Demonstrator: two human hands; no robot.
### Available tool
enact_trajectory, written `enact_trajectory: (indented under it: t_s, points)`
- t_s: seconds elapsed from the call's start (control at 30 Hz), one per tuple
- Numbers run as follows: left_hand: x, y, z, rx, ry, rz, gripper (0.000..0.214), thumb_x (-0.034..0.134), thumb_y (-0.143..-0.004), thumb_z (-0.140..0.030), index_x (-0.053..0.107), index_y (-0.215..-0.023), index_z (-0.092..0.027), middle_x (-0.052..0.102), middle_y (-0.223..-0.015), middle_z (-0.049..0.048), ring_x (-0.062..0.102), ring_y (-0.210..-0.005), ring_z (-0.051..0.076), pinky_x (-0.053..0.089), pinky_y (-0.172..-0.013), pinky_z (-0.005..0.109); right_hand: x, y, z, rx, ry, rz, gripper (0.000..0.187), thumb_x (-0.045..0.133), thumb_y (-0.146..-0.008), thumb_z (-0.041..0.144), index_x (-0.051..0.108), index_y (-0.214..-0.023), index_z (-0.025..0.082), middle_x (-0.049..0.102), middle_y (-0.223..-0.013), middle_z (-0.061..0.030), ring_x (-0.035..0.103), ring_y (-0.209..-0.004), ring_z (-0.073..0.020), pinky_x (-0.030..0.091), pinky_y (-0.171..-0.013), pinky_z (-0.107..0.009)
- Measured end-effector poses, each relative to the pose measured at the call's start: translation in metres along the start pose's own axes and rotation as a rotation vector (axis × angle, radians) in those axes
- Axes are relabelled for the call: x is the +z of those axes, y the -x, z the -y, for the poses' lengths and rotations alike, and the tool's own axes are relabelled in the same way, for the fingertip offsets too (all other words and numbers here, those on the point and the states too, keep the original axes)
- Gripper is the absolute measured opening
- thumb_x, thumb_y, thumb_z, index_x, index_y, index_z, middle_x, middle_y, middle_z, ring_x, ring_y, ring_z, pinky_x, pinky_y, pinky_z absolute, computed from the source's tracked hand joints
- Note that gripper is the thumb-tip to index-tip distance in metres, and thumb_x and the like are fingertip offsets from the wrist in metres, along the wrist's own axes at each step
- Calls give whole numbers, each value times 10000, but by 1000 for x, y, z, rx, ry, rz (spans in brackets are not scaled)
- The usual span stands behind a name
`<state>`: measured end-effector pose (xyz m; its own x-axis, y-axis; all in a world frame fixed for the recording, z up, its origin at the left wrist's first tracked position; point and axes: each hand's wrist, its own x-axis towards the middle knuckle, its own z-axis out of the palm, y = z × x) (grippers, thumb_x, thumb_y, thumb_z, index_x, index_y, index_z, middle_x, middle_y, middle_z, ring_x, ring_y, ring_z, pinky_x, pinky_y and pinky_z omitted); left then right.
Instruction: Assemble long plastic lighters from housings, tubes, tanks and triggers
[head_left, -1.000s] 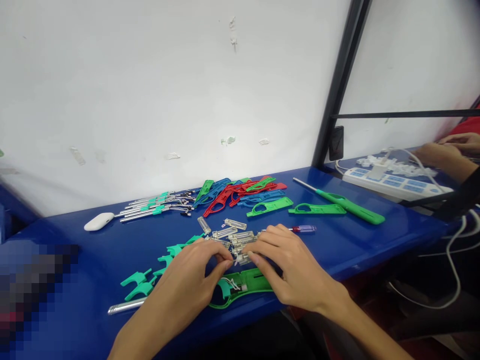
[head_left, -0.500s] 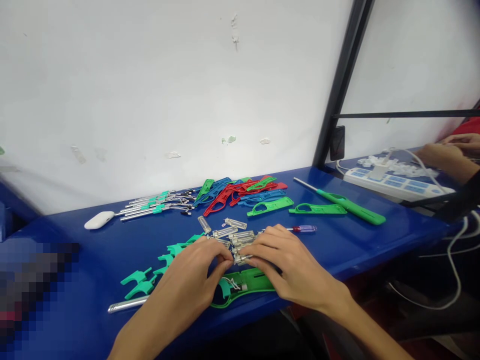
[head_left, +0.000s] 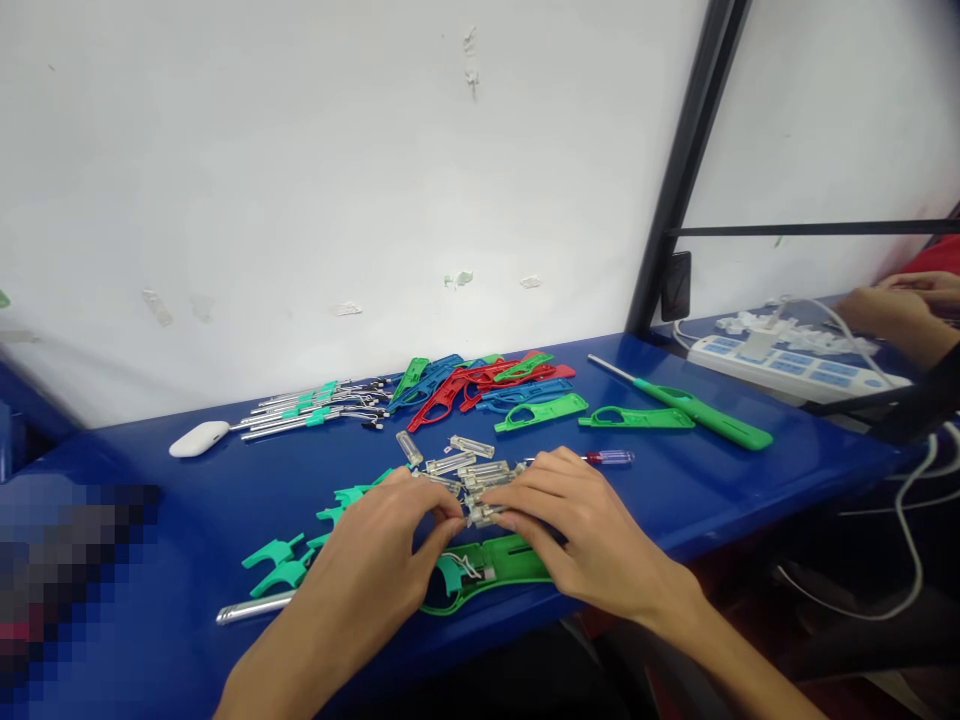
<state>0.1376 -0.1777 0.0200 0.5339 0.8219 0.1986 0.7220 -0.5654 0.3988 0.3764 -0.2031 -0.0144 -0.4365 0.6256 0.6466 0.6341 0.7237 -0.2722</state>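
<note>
- A small clear plastic part (head_left: 484, 515) sits between the two hands' fingertips, above the green casing half (head_left: 514, 562).
- The right hand (head_left: 592, 535) pinches this part between thumb and fingers.
- The left hand (head_left: 390, 530) has thumb and forefinger pressed together at the part's left end; exactly what they grip is too small to tell.
- Just below the fingertips, the casing half lies open side up, with a teal trigger piece (head_left: 451, 575) and white wires (head_left: 466, 565) inside.
- Just beyond the fingertips is a pile of similar clear parts (head_left: 484, 470).
- Left of the left hand lie loose teal pieces (head_left: 279, 568); a metal tube (head_left: 255, 608) sticks out past that forearm.
- Behind the right hand's knuckles is a screwdriver (head_left: 611, 457).
- Farther beyond both hands lie red, blue and green casing halves (head_left: 457, 385).
- Well right of the right hand rests a green lighter (head_left: 701, 415).
</note>
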Motion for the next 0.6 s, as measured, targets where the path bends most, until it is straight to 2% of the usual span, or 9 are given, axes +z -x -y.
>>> enact_trajectory:
  t_s: [0.23,0.6]
  points:
    - [2,-1,-4,8,-5,-1,203,521,-1030,-284,685,-911,-273,767,-962,-16,706,-953,250,495,-1023,470,0,0,-2,-47,19,1,179,601,-1091,241,743,-1194,203,799,-1002,-14,626,-875,-194,383,-789,-374]
    - [-2,0,-1,9,-13,13,206,540,-1035,-317,721,-942,-285,789,-970,-17,720,-962,250,500,-1066,484,0,-1,0,-26,7,-4,183,580,-1094,227,749,-1157,198,790,-961,-17,615,-851,-197,376,-786,-373]
